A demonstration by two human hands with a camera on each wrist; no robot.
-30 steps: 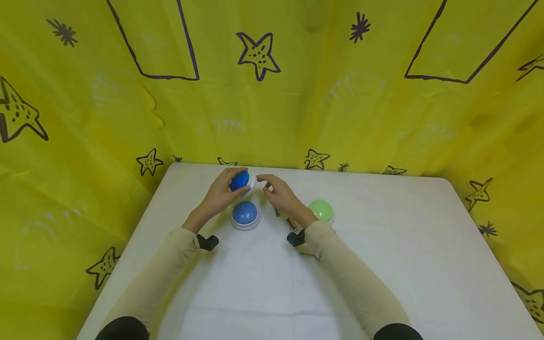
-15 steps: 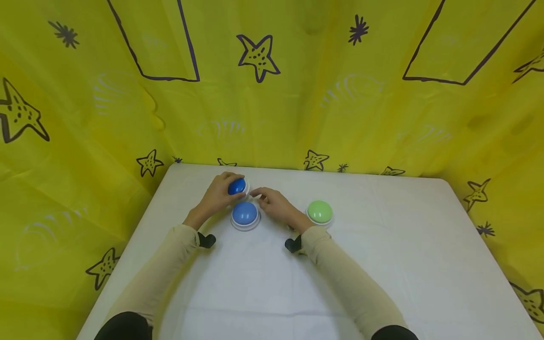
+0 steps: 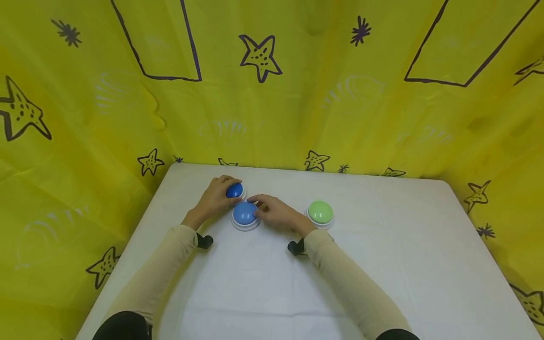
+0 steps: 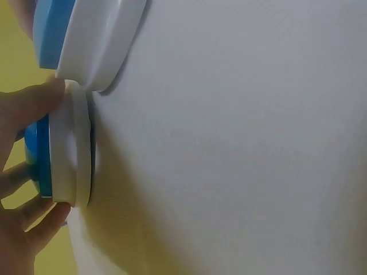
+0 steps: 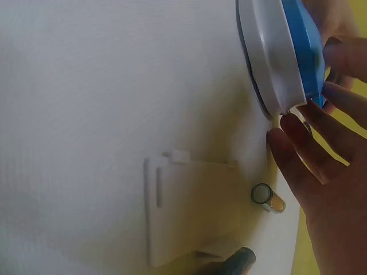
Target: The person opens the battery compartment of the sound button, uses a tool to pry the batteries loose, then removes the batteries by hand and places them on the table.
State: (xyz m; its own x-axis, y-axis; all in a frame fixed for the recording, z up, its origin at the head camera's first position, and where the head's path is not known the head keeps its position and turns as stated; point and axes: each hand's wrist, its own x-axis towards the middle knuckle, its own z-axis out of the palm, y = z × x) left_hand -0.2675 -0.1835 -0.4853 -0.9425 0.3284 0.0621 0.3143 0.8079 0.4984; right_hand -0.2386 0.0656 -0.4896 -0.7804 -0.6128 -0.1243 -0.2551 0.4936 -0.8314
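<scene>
One dark-blue plastic dome point(image 3: 234, 190): behind light-blue plastic dome point(image 3: 244, 214); seemingly set down, not yet released.
Left hand point(image 3: 215, 196): curled round it.
Right hand point(image 3: 275, 210): half-bent, empty, beside light-blue dome, contact unclear.

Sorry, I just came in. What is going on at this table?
A person's left hand grips a dark blue button on the white table. The right hand is at the lighter blue button next to it. A green button stands to the right, and a small cylinder lies near the right hand.
</scene>
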